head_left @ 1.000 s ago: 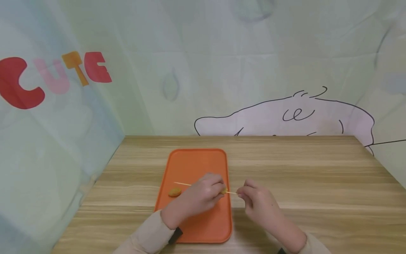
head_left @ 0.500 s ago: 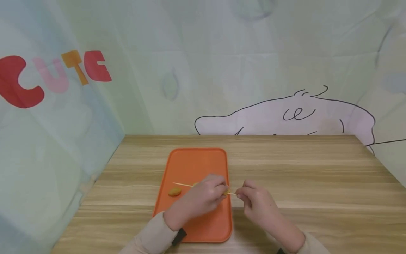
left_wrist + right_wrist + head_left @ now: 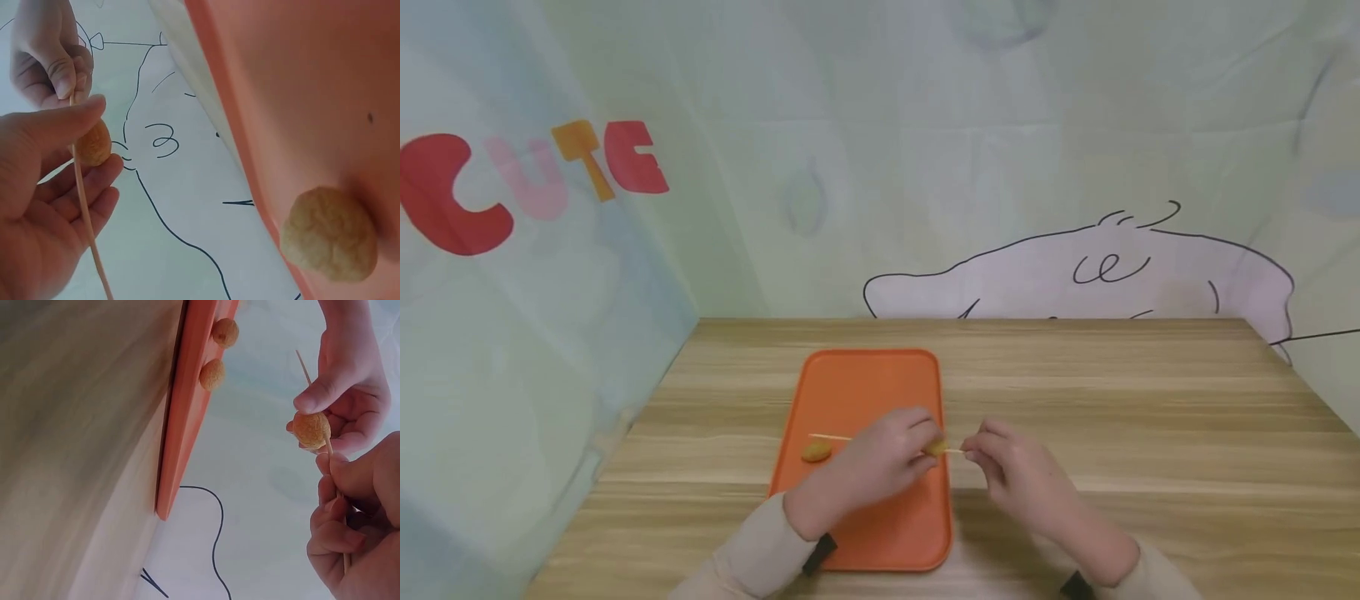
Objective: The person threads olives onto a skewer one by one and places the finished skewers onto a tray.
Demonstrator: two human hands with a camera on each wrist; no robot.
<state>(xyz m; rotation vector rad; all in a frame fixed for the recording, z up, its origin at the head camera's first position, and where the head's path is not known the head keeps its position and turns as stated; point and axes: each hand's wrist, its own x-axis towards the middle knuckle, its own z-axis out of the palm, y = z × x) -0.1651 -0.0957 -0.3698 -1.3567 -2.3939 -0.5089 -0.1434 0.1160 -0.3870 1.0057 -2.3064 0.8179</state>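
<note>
The left hand [image 3: 897, 447] pinches a golden ball [image 3: 310, 429] touching a thin skewer [image 3: 85, 215], over the orange tray [image 3: 868, 383]'s right rim; the right hand [image 3: 1018, 475] grips the skewer just beside the ball. Two more balls [image 3: 212, 374] sit on the tray, on the desk [image 3: 1112, 375].

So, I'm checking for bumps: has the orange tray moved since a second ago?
No: the orange tray keeps the same place against the back edge of the table.
</note>
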